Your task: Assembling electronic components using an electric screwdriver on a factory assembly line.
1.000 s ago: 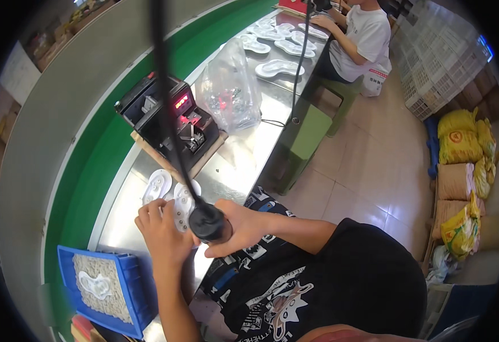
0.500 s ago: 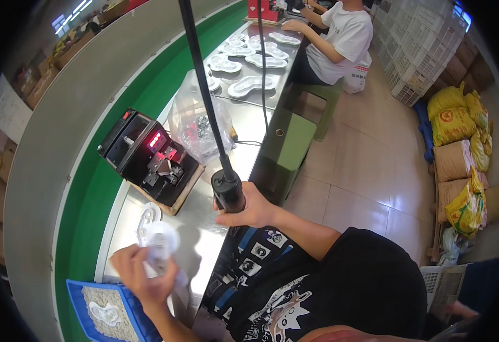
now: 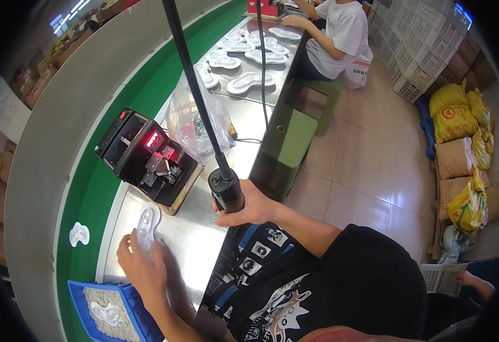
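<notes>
My right hand (image 3: 252,204) is wrapped round the black handle of an electric screwdriver (image 3: 226,188) that hangs on a long dark rod over the metal bench. On the left, my left hand (image 3: 142,267) has its thumb and fingers on either side of the lower end of a white lobed plastic part (image 3: 148,219), which lies on the bench. Just beyond that part stands a black screw feeder (image 3: 149,157) with a lit red display. One more white part (image 3: 79,234) lies on the green conveyor belt (image 3: 84,194).
Near left, a blue bin (image 3: 81,296) holds small pale pieces and a white part. Behind the feeder is a clear plastic bag (image 3: 201,128). More white parts (image 3: 252,82) cover the far bench, where a co-worker (image 3: 341,34) sits. Green stools (image 3: 295,139) stand alongside.
My left hand has let go of a white part, now on the green belt, and has taken hold of the one on the bench. My right hand has hardly moved.
</notes>
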`<state>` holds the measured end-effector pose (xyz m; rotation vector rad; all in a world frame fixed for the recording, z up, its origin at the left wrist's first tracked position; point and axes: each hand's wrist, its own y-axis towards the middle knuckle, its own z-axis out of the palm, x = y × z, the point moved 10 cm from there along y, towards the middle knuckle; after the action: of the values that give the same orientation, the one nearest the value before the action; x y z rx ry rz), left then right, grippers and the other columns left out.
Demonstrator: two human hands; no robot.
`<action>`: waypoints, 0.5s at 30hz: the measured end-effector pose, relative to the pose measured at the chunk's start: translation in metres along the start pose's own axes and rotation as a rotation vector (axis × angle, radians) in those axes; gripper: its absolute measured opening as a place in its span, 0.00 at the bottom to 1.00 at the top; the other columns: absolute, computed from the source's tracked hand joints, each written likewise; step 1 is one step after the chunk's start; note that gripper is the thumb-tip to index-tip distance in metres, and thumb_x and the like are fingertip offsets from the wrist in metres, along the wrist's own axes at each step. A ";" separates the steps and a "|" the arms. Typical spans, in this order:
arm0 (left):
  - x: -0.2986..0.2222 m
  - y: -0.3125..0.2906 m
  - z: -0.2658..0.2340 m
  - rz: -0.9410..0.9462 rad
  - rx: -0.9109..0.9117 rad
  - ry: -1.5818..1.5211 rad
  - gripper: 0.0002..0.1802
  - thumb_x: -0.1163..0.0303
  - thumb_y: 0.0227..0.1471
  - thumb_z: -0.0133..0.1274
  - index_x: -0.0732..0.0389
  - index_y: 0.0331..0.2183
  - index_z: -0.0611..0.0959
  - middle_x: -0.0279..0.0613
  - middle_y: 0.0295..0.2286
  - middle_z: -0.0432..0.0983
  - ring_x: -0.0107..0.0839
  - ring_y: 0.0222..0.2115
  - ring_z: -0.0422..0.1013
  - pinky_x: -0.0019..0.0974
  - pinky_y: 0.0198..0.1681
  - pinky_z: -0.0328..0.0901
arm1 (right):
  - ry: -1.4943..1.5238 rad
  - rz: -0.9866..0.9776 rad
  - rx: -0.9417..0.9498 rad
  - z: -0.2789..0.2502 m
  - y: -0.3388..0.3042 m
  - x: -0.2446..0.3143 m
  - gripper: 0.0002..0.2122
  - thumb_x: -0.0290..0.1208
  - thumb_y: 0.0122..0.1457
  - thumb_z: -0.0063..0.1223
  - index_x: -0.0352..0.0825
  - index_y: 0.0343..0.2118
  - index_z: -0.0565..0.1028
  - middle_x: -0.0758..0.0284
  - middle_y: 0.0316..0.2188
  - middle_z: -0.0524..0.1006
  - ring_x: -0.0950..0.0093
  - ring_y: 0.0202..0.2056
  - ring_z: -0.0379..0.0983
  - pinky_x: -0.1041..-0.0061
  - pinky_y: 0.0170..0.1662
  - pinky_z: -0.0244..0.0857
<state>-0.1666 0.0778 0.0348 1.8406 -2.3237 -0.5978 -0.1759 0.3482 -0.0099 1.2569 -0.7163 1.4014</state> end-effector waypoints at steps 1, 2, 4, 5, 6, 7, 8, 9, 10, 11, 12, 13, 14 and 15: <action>-0.003 0.000 0.003 0.000 0.002 0.001 0.27 0.67 0.55 0.58 0.67 0.55 0.76 0.60 0.52 0.70 0.57 0.51 0.67 0.53 0.57 0.61 | 0.004 0.027 0.020 0.001 -0.001 -0.001 0.16 0.26 0.49 0.74 0.33 0.39 0.77 0.72 0.29 0.76 0.84 0.32 0.72 0.80 0.38 0.66; -0.004 0.000 0.010 -0.026 0.046 -0.026 0.26 0.67 0.54 0.59 0.66 0.54 0.77 0.59 0.52 0.70 0.57 0.50 0.68 0.52 0.55 0.62 | 0.008 0.054 0.040 0.003 -0.001 -0.003 0.16 0.27 0.49 0.74 0.33 0.39 0.77 0.72 0.30 0.76 0.83 0.32 0.72 0.80 0.38 0.66; -0.002 -0.001 0.014 -0.053 0.089 -0.052 0.26 0.67 0.54 0.59 0.66 0.53 0.78 0.59 0.51 0.70 0.57 0.49 0.69 0.52 0.54 0.64 | -0.001 0.038 0.026 0.000 -0.001 -0.001 0.16 0.27 0.49 0.74 0.33 0.39 0.77 0.72 0.29 0.76 0.83 0.31 0.72 0.80 0.38 0.66; 0.000 0.000 0.015 -0.052 0.095 -0.084 0.23 0.67 0.54 0.59 0.66 0.51 0.78 0.58 0.51 0.70 0.57 0.49 0.69 0.51 0.54 0.65 | -0.011 0.022 0.012 -0.002 0.000 0.000 0.16 0.27 0.49 0.74 0.33 0.39 0.77 0.72 0.28 0.76 0.83 0.31 0.72 0.80 0.38 0.66; 0.000 0.000 0.015 -0.050 0.101 -0.115 0.21 0.67 0.54 0.59 0.66 0.49 0.79 0.56 0.50 0.70 0.56 0.48 0.70 0.49 0.53 0.66 | -0.011 0.021 0.012 -0.003 0.000 -0.001 0.16 0.27 0.49 0.74 0.33 0.39 0.77 0.72 0.28 0.76 0.83 0.31 0.72 0.80 0.38 0.66; 0.000 0.000 0.014 -0.052 0.101 -0.115 0.21 0.67 0.54 0.59 0.66 0.49 0.79 0.56 0.50 0.70 0.56 0.48 0.70 0.49 0.53 0.66 | -0.004 0.009 0.007 -0.004 0.001 -0.002 0.16 0.27 0.49 0.74 0.32 0.39 0.77 0.72 0.28 0.76 0.83 0.30 0.72 0.80 0.38 0.65; -0.003 0.001 0.012 -0.028 0.102 -0.154 0.19 0.69 0.53 0.59 0.66 0.46 0.79 0.56 0.49 0.71 0.56 0.48 0.70 0.49 0.53 0.66 | 0.003 -0.004 0.002 -0.005 0.001 -0.001 0.16 0.26 0.49 0.74 0.32 0.39 0.77 0.72 0.27 0.76 0.84 0.29 0.71 0.80 0.37 0.65; -0.006 0.001 0.009 -0.003 0.102 -0.192 0.17 0.70 0.52 0.59 0.67 0.44 0.80 0.55 0.48 0.71 0.56 0.47 0.70 0.48 0.52 0.66 | 0.002 -0.005 0.004 -0.006 0.001 0.000 0.16 0.26 0.49 0.74 0.32 0.39 0.77 0.72 0.27 0.76 0.84 0.29 0.71 0.80 0.37 0.65; -0.006 0.002 0.005 -0.004 0.101 -0.190 0.17 0.70 0.52 0.59 0.67 0.44 0.80 0.55 0.48 0.71 0.56 0.47 0.70 0.48 0.52 0.66 | -0.004 -0.011 -0.001 -0.007 0.001 0.002 0.17 0.26 0.49 0.74 0.32 0.39 0.77 0.73 0.27 0.76 0.84 0.29 0.71 0.80 0.37 0.65; -0.010 0.002 0.009 0.024 0.206 -0.231 0.16 0.71 0.51 0.59 0.67 0.42 0.79 0.55 0.46 0.71 0.56 0.46 0.70 0.48 0.51 0.66 | -0.011 -0.017 -0.005 -0.009 0.001 0.003 0.17 0.26 0.49 0.74 0.31 0.39 0.77 0.73 0.27 0.76 0.84 0.29 0.71 0.80 0.37 0.65; -0.014 0.000 0.015 0.052 0.311 -0.271 0.15 0.72 0.49 0.59 0.67 0.40 0.79 0.55 0.45 0.72 0.56 0.46 0.70 0.48 0.51 0.66 | -0.010 -0.019 -0.004 -0.010 0.001 0.004 0.17 0.26 0.49 0.74 0.31 0.39 0.77 0.73 0.27 0.76 0.84 0.29 0.71 0.80 0.37 0.65; -0.015 0.000 0.012 0.052 0.311 -0.269 0.15 0.72 0.49 0.59 0.67 0.40 0.79 0.55 0.45 0.72 0.56 0.46 0.70 0.48 0.51 0.66 | -0.008 0.001 -0.008 -0.012 0.001 0.001 0.17 0.26 0.49 0.74 0.31 0.39 0.76 0.73 0.27 0.76 0.84 0.29 0.70 0.80 0.37 0.65; -0.020 -0.001 0.011 0.060 0.328 -0.331 0.14 0.73 0.49 0.60 0.66 0.39 0.79 0.54 0.45 0.72 0.55 0.46 0.70 0.47 0.51 0.66 | -0.007 0.021 -0.012 -0.013 0.000 -0.001 0.17 0.25 0.49 0.74 0.31 0.40 0.76 0.74 0.27 0.75 0.85 0.29 0.70 0.80 0.37 0.64; -0.024 -0.002 0.010 0.069 0.345 -0.394 0.13 0.74 0.48 0.60 0.66 0.38 0.79 0.54 0.45 0.73 0.55 0.47 0.70 0.47 0.52 0.65 | -0.005 0.020 -0.012 -0.014 -0.001 -0.002 0.17 0.25 0.49 0.74 0.31 0.40 0.76 0.74 0.27 0.75 0.85 0.29 0.70 0.80 0.37 0.64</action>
<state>-0.1623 0.1023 0.0289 1.9090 -2.8928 -0.6307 -0.1798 0.3606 -0.0156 1.2475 -0.7417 1.4084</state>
